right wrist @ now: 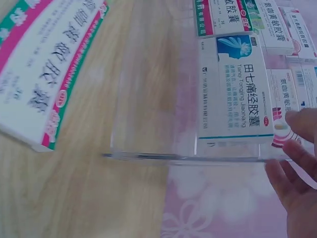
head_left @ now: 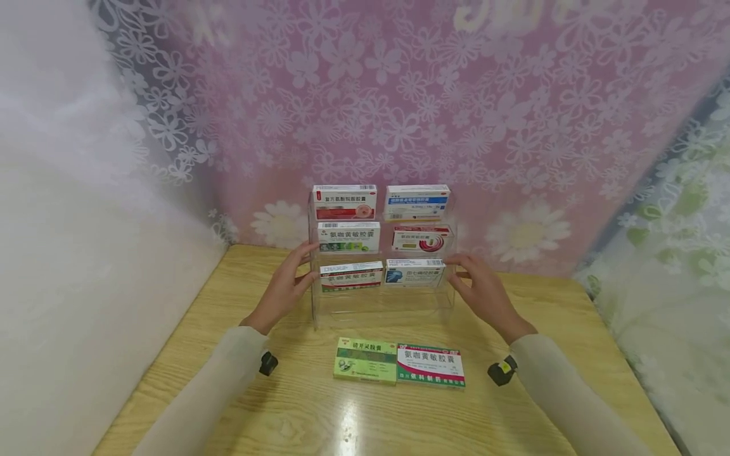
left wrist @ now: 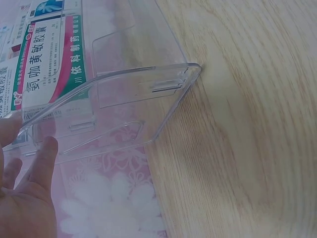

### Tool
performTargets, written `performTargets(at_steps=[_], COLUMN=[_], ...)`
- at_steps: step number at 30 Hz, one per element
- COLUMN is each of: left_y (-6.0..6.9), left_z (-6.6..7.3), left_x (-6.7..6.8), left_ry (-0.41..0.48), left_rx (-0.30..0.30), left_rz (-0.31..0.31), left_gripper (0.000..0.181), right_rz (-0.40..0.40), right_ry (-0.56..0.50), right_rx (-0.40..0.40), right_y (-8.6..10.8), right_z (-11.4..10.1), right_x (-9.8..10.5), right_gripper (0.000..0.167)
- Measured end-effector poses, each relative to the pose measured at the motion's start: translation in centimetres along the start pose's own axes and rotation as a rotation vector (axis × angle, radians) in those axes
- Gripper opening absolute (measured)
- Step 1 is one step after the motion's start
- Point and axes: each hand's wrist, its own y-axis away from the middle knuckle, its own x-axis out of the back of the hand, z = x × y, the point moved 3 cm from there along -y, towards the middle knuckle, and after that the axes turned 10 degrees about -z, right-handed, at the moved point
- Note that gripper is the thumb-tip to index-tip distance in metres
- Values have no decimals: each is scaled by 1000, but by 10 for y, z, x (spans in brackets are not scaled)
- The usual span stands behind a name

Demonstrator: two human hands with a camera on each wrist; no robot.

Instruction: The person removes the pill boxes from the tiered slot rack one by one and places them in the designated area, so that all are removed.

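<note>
A clear plastic display rack [head_left: 382, 310] stands upright on the table with medicine boxes in its tiers. At the rack's left side, my left hand [head_left: 283, 278] holds the edge, thumb toward the front. My right hand [head_left: 481, 288] holds the opposite side, beside a white box with a blue picture [head_left: 414, 273]. Next to that box in the lowest filled tier is a green-and-red-trimmed box [head_left: 350, 277]. Above them sit a white-and-green box [head_left: 349, 237], a white-and-red box [head_left: 422, 239], a red-and-white box [head_left: 345, 202] and a blue-and-white box [head_left: 417, 202].
In front of the rack, a green medicine box [head_left: 365, 361] and a white box with red and green trim [head_left: 430, 366] lie flat side by side on the wooden table [head_left: 296, 405]. A pink floral curtain [head_left: 399, 126] hangs behind, with pale sheeting [head_left: 85, 221] at the left.
</note>
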Motion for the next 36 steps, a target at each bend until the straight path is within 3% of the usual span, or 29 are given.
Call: performTargets(at_steps=[4,12,16,21,27,36], left_y=[0,0,0,0,-1,1], left_z=[-1,-1,0,-1,1,-1], left_x=[0,0,-1,-1,-1,-1], left_ry=[8,6,9,14,13,2], left_rx=[5,20,28,31,34,24], left_rz=[-3,2,-4,-2,-4,-1], left_gripper=[66,67,66,66,66,67], right_rz=[50,-87,-105,-82,-58,64], right_ry=[57,129,205,291,258,244], right_rx=[20,-33,4,101,146,215], right_y=[-13,-33,-36,-36,-34,-23], right_z=[-9,-16,-22,-27,-27,-38], right_x=[0,-13,-17,-20,-17,8], right_gripper=[27,38,35,32,33,32])
